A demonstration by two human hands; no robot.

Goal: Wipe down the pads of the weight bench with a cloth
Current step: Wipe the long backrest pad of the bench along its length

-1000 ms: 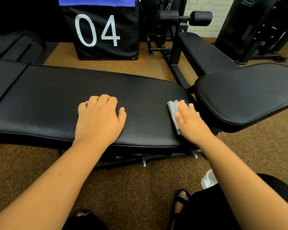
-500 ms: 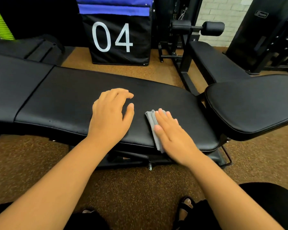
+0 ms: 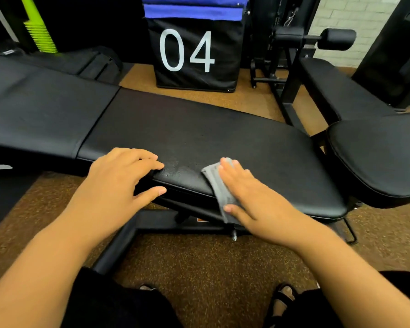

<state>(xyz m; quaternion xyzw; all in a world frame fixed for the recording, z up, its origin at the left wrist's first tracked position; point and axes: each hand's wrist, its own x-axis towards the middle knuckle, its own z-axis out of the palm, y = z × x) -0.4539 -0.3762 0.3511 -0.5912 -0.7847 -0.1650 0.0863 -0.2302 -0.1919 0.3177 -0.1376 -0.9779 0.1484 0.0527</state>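
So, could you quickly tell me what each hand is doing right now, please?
Left hand: open, fingers resting on the bench pad, holding nothing.
Right hand: open, pressing the grey cloth flat on the pad's near edge.

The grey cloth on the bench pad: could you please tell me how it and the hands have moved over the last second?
The right hand has slid the grey cloth leftward along the bench pad, from its right end toward the left hand. The left hand has shifted to the pad's near edge. The cloth stays flat under the right hand.
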